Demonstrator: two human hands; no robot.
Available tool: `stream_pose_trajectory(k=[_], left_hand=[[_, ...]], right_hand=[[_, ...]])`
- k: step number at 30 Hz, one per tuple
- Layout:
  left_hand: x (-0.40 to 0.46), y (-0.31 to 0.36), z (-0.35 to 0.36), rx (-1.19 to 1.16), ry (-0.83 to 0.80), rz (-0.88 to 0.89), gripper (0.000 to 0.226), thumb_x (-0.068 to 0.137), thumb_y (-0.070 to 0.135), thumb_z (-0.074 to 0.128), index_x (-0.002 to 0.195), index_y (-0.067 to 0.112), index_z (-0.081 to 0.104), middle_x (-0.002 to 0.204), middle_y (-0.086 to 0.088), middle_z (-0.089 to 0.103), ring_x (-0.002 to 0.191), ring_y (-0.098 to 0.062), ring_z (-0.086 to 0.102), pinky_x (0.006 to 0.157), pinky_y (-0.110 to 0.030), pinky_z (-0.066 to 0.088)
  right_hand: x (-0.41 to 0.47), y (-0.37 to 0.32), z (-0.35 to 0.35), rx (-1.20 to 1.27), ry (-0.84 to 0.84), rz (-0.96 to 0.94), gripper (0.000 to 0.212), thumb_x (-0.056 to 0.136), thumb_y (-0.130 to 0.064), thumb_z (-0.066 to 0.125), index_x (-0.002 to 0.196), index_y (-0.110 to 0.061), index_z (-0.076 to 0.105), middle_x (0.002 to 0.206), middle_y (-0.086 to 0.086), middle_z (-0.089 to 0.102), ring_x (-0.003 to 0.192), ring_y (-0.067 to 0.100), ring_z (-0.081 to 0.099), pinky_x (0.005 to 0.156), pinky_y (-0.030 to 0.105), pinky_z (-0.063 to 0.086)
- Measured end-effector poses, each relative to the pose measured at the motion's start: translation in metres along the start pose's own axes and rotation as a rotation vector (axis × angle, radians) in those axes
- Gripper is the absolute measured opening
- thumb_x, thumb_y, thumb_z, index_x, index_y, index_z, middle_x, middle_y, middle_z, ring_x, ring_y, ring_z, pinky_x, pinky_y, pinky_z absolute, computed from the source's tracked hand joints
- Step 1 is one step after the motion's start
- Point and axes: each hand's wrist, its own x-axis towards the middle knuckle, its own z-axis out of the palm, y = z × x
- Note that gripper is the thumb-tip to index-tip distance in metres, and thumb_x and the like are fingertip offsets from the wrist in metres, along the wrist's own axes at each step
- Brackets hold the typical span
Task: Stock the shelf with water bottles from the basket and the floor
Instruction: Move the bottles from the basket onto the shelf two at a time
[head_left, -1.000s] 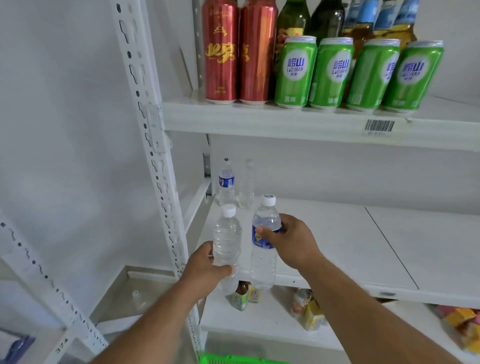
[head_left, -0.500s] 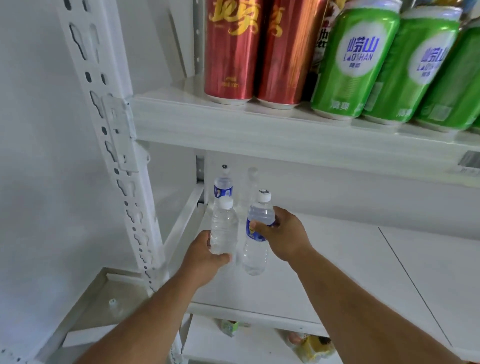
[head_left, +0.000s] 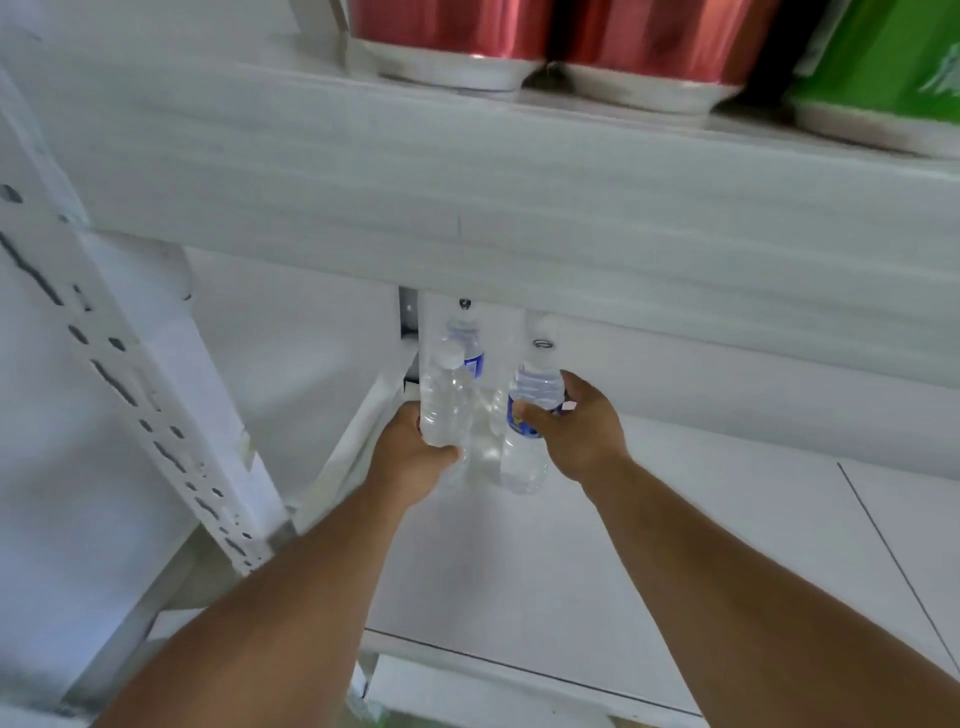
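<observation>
Two water bottles in hand: plain clear bottle (head_left: 444, 400) gripped low by left hand (head_left: 410, 457), blue-label bottle (head_left: 530, 426) gripped mid-body by right hand (head_left: 582, 431), fingers wrapped around each. Both upright, over the back-left of the middle shelf (head_left: 597, 561), neither clearly set down yet. Another labelled bottle (head_left: 467, 343) already stands at the back corner; a second there too blurred to confirm. Red cans (head_left: 452, 36) on upper shelf. Early stage judged: most of shelf bare, basket and floor out of view.

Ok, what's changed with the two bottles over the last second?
Both hands carried their bottles deeper into the shelf, toward the back left corner. The left hand holds the plain bottle and the right hand the blue-labelled bottle, grips unchanged. The bottles at the back stayed put.
</observation>
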Motion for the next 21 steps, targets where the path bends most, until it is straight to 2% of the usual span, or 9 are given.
stream_pose_trajectory(k=[3,6,10,13,16,21], left_hand=[[0.011,-0.002,0.004,0.01,-0.019,0.008,0.048,0.061,0.017,0.081,0.105,0.021,0.064,0.096,0.003,0.072,0.089,-0.017,0.07,0.075,-0.034,0.057],[0.019,-0.002,0.007,0.021,-0.021,0.029,0.044,0.063,0.014,0.081,0.099,0.03,0.062,0.092,0.009,0.071,0.085,-0.01,0.069,0.07,-0.025,0.052],[0.028,0.002,0.01,0.093,-0.04,0.048,0.048,0.066,0.014,0.08,0.108,0.022,0.059,0.096,0.008,0.069,0.087,-0.013,0.066,0.067,-0.022,0.045],[0.032,0.003,0.012,0.141,-0.042,0.077,0.046,0.068,0.014,0.08,0.104,0.026,0.054,0.094,0.01,0.064,0.085,-0.011,0.061,0.067,-0.019,0.042],[0.035,0.003,0.012,0.163,-0.043,0.098,0.046,0.069,0.014,0.08,0.104,0.026,0.053,0.094,0.01,0.062,0.083,-0.01,0.058,0.062,-0.012,0.039],[0.038,0.002,0.012,0.201,-0.031,0.104,0.045,0.07,0.018,0.08,0.104,0.026,0.053,0.09,0.016,0.058,0.078,0.006,0.052,0.061,-0.01,0.035]], right_hand=[[0.006,0.003,0.005,0.009,-0.005,0.005,0.022,0.072,-0.036,0.081,0.08,-0.045,0.063,0.078,-0.021,0.066,0.075,0.007,0.066,0.068,0.031,0.055],[0.011,0.006,0.01,0.01,-0.013,-0.011,0.024,0.073,-0.035,0.082,0.08,-0.047,0.062,0.081,-0.021,0.067,0.077,0.007,0.067,0.071,0.03,0.055],[0.016,0.008,0.015,0.003,-0.032,-0.013,0.026,0.074,-0.032,0.08,0.088,-0.045,0.062,0.091,-0.016,0.068,0.084,0.012,0.068,0.077,0.033,0.055],[0.021,0.007,0.016,0.003,-0.043,-0.006,0.03,0.076,-0.03,0.08,0.098,-0.041,0.063,0.093,-0.016,0.067,0.088,0.013,0.067,0.079,0.032,0.055],[0.024,0.007,0.016,0.002,-0.04,-0.004,0.029,0.077,-0.029,0.08,0.096,-0.042,0.061,0.093,-0.017,0.066,0.088,0.011,0.067,0.08,0.032,0.055],[0.025,0.006,0.017,-0.017,-0.035,-0.007,0.028,0.077,-0.028,0.078,0.083,-0.046,0.058,0.089,-0.018,0.065,0.084,0.008,0.065,0.077,0.031,0.054]])
